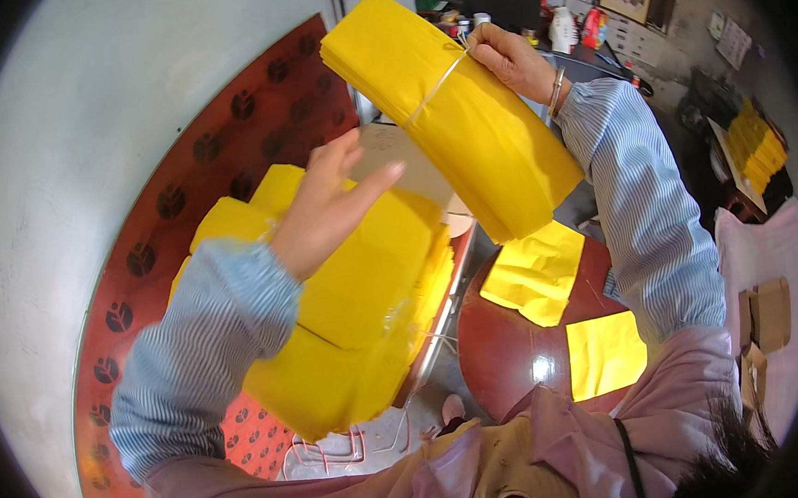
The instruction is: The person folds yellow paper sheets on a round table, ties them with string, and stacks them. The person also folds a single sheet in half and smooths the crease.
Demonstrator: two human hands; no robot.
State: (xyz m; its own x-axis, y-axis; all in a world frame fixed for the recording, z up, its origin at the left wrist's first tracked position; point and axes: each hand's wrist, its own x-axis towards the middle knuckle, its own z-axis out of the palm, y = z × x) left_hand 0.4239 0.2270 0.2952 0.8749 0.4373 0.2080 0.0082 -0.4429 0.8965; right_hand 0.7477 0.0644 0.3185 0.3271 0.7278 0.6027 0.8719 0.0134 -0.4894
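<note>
My right hand (511, 63) grips a thick bundle of yellow sheets (502, 140) at the white string (439, 87) tied around its middle. The bundle hangs tilted in the air, its upper end leaning left. Lower and to the left, my left hand (326, 203) is open and empty, thumb spread away from the fingers. Behind and below it lies a large pile of similar yellow bundles (364, 279), partly covered by my left hand and sleeve. Whether the sheets are paper or cloth, I cannot tell.
A round dark-red table (504, 362) bears loose yellow pieces (535, 281). A red patterned board (173, 200) leans along the left wall. Farther back stands a cluttered desk with a dark monitor (504, 3). At right are another yellow stack (754, 145) and brown cardboard (766, 316).
</note>
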